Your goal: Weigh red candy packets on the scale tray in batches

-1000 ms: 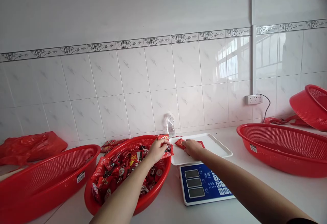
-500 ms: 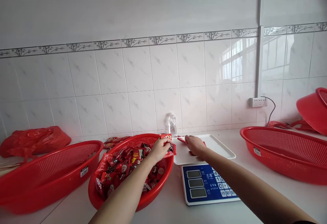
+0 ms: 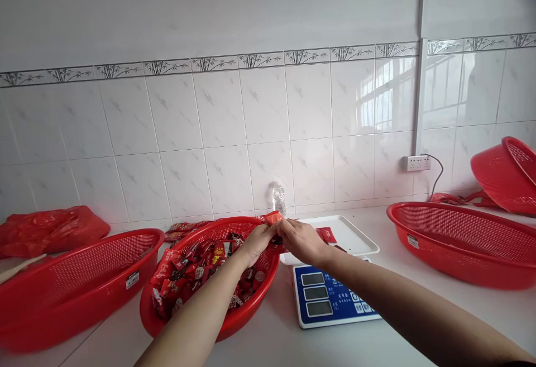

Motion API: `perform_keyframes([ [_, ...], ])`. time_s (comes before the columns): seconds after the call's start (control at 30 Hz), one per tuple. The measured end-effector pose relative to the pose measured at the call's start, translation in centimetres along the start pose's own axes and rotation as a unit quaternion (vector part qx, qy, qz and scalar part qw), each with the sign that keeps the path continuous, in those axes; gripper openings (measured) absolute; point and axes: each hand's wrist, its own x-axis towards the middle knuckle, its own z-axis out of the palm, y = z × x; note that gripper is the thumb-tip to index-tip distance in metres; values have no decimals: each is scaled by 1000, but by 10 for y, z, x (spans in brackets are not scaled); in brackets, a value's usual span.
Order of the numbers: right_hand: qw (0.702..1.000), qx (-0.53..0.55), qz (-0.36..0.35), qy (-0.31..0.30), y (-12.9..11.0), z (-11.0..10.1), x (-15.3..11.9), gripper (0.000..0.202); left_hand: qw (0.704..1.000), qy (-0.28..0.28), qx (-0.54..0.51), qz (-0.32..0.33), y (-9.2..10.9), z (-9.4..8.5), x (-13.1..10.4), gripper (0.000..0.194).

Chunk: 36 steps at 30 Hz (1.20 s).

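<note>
My left hand (image 3: 258, 242) is closed on a shiny red plastic packet (image 3: 274, 217) above the far right rim of a red perforated basket (image 3: 218, 338). Meeting it there, my right hand (image 3: 305, 239) has its fingers pinched together at the packet's edge. Whether those fingers hold a further small piece is hidden. Many small red and dark wrapped packets (image 3: 201, 272) fill the basket below my left forearm. Under and beyond my right hand is the white tray (image 3: 355, 238) of a blue-faced digital scale (image 3: 322, 294), with a red packet (image 3: 326, 235) lying on it.
Red perforated baskets stand on the left (image 3: 84, 283) and right (image 3: 460, 255); another (image 3: 502, 177) leans at the back right. A red plastic bag (image 3: 54, 230) lies back left. A clear bottle (image 3: 277, 198) stands by the tiled wall, below and left of a socket strip (image 3: 416, 163).
My right hand has moved left from over the scale tray to the packet at my left hand. A red packet on the tray is now uncovered. The view has shifted slightly.
</note>
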Motion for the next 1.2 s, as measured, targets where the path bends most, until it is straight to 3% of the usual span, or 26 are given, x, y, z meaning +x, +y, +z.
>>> perform_keyframes([
  [0.1,1000,16,7,-4,10,3,0,16,999,50,-4,-11,-6,-6,4,45],
  [0.23,997,13,72,-21,53,-1,7,32,993,119,11,-18,-12,-12,6,35],
  [0.4,984,-33,118,-126,98,4,-3,41,989,140,45,-21,-12,-12,8,39],
  [0.57,977,-55,107,-176,103,18,-12,32,989,126,73,-19,-13,-9,8,39],
  [0.8,982,-61,103,-147,103,19,-9,26,988,122,91,-26,-13,-10,8,41],
  [1.03,976,-91,193,-49,119,-1,-4,32,986,117,112,-31,-8,-8,7,39],
  [1.2,964,-103,226,-96,128,1,-14,39,987,118,109,-26,-10,-9,7,41],
])
